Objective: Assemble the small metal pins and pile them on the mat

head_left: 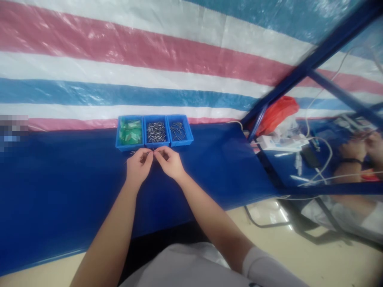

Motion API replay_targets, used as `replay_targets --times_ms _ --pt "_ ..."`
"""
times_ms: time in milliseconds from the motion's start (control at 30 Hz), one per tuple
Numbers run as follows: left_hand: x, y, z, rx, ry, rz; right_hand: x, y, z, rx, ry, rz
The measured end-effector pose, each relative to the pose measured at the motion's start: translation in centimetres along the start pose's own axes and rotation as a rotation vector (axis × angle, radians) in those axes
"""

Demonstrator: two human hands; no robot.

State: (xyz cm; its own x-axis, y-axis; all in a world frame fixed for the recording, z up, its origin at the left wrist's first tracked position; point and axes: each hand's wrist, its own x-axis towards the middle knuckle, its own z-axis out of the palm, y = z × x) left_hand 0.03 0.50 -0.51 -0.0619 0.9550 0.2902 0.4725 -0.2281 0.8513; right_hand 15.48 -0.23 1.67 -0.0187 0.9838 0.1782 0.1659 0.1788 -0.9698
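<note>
My left hand (139, 165) and my right hand (169, 161) meet fingertip to fingertip just in front of three joined blue bins. Both are closed in a pinch, and a tiny dark piece seems to show between them, too small to name. The left bin (117, 137) holds green and clear plastic pieces (130, 132). In the middle bin lies a heap of small metal pins or screws (156, 132). Fewer, longer metal pieces (177, 130) lie in the right bin (188, 135). Some thin metal pieces (133, 152) rest on the table beside my left hand.
The blue table (74, 191) runs along a striped plastic sheet (143, 52). A blue metal frame (278, 93) stands at the right. Beyond it are a red bag (277, 113), a white box (281, 143), cables and another person's hands (359, 145).
</note>
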Motion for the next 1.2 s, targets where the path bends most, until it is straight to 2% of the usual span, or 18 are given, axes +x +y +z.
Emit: replay_targets --times_ms 1200 --pt "0.05 0.06 0.0 0.018 -0.006 -0.015 0.02 -0.38 -0.12 -0.012 -0.009 0.017"
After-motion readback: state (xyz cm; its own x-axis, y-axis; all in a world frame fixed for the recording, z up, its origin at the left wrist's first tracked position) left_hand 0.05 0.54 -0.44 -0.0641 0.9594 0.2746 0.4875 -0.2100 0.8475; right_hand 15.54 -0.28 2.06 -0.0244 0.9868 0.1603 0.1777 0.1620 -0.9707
